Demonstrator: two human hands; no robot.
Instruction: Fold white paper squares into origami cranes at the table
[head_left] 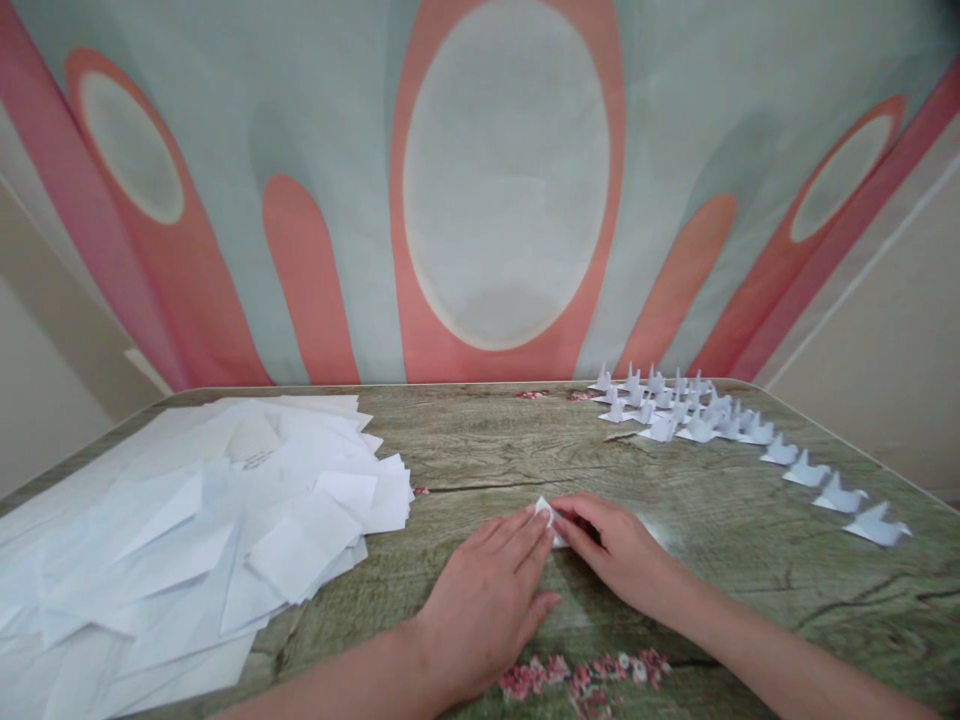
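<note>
A small piece of folded white paper (543, 508) lies on the table in front of me, mostly hidden under my fingers. My left hand (491, 590) rests flat, fingers stretched out, with the fingertips pressing on the paper and the thumb held apart. From the other side, my right hand (611, 550) has its thumb and forefinger closed at the paper's right edge. The exact fold under the fingers cannot be seen.
A wide heap of loose white paper sheets (300, 545) covers the table's left side. Several folded paper cranes (701, 425) stand in rows at the back right and down the right side. The wood-patterned tabletop (480, 440) meets a patterned backdrop (360, 250) behind.
</note>
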